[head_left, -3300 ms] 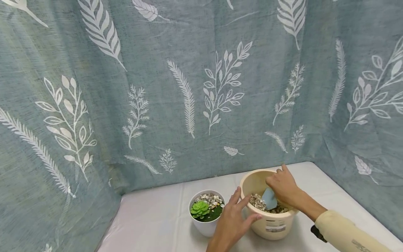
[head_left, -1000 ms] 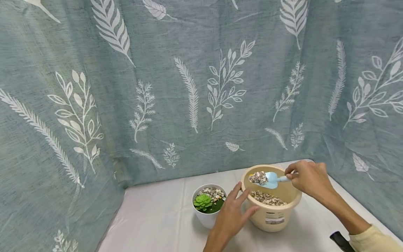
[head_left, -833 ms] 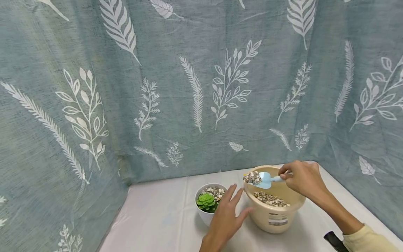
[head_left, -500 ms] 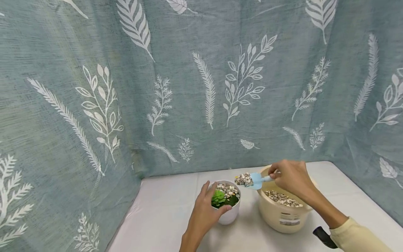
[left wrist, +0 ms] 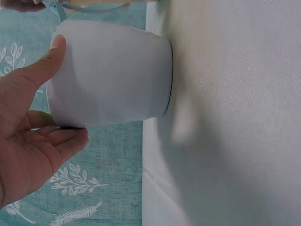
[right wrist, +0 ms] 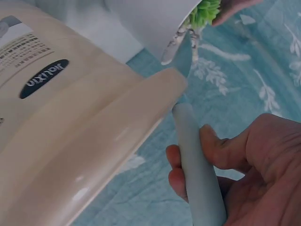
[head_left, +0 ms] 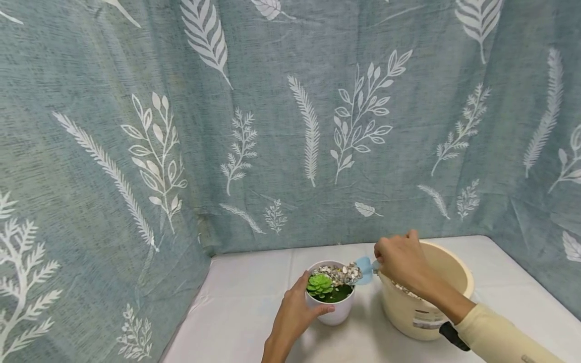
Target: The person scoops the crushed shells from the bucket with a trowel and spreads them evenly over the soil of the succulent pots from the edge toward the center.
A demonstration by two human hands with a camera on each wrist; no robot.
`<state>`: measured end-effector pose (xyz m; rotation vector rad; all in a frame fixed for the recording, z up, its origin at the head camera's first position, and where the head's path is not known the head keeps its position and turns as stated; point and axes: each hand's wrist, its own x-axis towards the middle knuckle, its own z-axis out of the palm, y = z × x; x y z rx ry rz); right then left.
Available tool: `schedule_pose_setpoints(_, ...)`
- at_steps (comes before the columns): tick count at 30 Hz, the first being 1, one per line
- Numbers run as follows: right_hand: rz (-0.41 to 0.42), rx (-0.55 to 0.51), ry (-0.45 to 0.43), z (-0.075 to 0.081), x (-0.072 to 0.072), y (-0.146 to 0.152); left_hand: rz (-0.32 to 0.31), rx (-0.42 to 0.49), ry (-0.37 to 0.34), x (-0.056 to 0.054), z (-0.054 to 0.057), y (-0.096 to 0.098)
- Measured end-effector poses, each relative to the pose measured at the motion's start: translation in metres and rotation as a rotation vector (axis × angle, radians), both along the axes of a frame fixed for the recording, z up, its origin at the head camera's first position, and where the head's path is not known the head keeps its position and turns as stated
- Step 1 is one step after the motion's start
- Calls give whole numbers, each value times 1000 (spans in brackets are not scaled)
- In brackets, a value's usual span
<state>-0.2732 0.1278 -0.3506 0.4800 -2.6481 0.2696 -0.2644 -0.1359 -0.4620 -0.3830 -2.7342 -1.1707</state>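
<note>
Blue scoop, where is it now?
In the head view, the blue scoop is right of centre, between the white pot and the cream bucket, its tip at the pot's right rim, handle in the right hand.

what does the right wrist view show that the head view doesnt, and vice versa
Right wrist only: readable lettering on the bucket, and most of the scoop handle, held in the right hand.

Head only: the gravel inside the bucket and the light sleeve.

Both: the bucket, white pot, green plant, scoop, left hand, right hand and leaf-patterned cloth.
</note>
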Motion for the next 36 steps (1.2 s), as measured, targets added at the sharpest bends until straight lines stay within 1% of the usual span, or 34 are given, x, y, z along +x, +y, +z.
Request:
schedule_pose_setpoints(7,-8,95,85,-1,-2,-5,4,-15,35,1,-1,0)
schedule_pose_setpoints(15,-31,182,158,0,-1,-10,11,-13,18,2,0,-1)
schedule_pose_setpoints(22,-13,221,195,1,1,-15,15,-10,15,3,0,0)
schedule_pose_setpoints(26,-36,259,238,1,1,-16,13,-6,20,3,0,0)
schedule_pose_setpoints(31,-47,293,306,1,2,-16,12,-14,36,3,-1,0)
schedule_pose_setpoints(36,-22,309,398,0,4,-15,13,-13,54,5,-1,0)
